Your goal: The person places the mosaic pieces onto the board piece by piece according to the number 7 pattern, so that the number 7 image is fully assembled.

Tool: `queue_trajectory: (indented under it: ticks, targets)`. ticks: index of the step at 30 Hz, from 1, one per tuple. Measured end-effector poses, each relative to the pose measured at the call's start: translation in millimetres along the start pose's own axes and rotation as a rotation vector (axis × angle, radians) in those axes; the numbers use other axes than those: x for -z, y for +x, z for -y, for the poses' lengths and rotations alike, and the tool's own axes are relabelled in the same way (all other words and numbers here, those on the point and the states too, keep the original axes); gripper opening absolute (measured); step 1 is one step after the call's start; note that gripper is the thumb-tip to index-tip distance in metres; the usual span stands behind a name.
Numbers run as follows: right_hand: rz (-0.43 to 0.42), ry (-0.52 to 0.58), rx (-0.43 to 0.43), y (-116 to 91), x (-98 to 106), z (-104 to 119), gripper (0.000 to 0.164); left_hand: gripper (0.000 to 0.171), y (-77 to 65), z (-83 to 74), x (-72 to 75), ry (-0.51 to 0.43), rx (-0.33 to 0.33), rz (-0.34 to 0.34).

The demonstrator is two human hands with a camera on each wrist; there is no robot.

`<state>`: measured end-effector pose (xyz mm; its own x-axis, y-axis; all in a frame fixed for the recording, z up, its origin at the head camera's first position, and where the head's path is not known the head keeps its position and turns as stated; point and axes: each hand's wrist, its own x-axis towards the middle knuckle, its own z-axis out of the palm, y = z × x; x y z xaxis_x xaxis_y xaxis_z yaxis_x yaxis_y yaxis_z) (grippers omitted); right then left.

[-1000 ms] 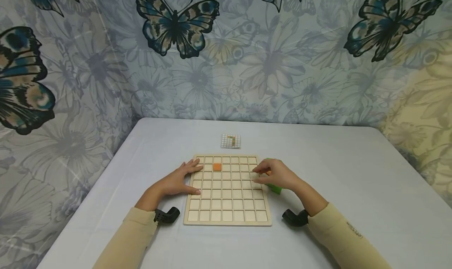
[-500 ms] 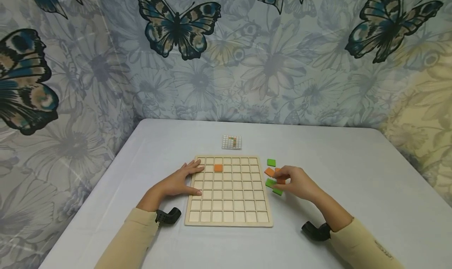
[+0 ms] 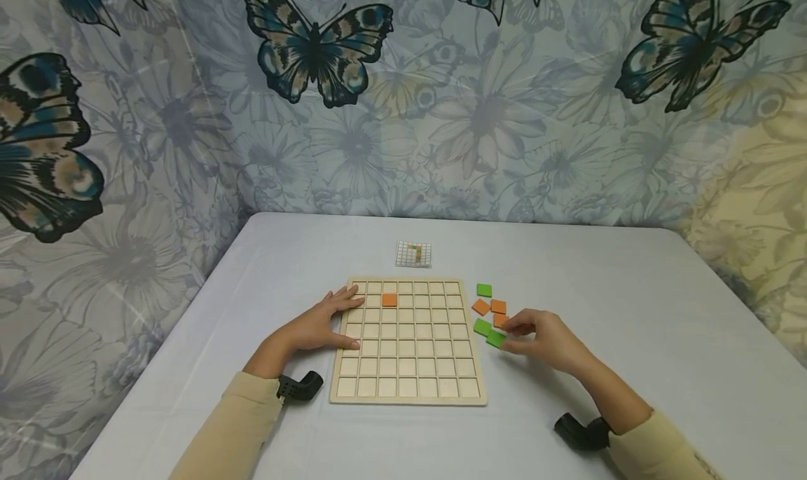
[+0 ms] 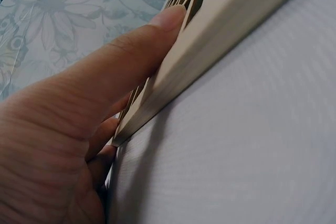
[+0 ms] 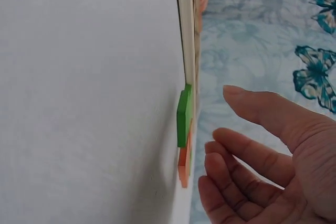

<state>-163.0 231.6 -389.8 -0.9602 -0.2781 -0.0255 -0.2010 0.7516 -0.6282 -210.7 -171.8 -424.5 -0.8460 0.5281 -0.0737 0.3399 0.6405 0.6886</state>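
Note:
A wooden grid board [image 3: 406,366] lies on the table with one orange square tile [image 3: 389,300] in an upper cell. My left hand [image 3: 313,325] rests on the board's left side with fingers spread; the left wrist view shows its thumb [image 4: 123,59] lying across the rim. Beside the board's right edge are several loose tiles, among them a green tile [image 3: 484,290] and an orange tile [image 3: 481,307]. My right hand [image 3: 551,340] is at the right of these tiles, fingertips overlapping the nearest ones. In the right wrist view, thumb and fingers stand apart with nothing between them.
A small card [image 3: 413,254] printed with a coloured grid lies behind the board. White cloth covers the table [image 3: 630,291], which meets butterfly-patterned fabric [image 3: 485,129] at the back. Each wrist carries a black device, such as the right one [image 3: 581,432].
My right hand has moved from over the board's right edge, out to the right and nearer to me, uncovering the loose tiles. The left hand has stayed in place.

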Motion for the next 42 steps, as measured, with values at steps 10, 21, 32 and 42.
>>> queue_trajectory:
  ticks: [10, 21, 32, 42]
  targets:
    - [-0.013, -0.008, -0.007, -1.5, -10.6, -8.4, 0.029, 0.088, -0.3, -0.4, -0.6, 0.001, -0.006, -0.004]
    - [-0.069, -0.049, -0.023, -1.2, -15.6, -10.8, 0.029, 0.089, 0.5, 0.3, 0.1, 0.019, 0.002, 0.001]
    - [-0.104, -0.071, 0.067, 0.8, -22.3, -17.2, 0.027, 0.088, -0.1, -0.6, -0.3, 0.012, 0.006, 0.001]
    - [-0.121, -0.100, 0.044, 0.8, -23.7, -12.8, 0.021, 0.088, -0.4, -0.8, 0.1, 0.010, 0.001, 0.001]
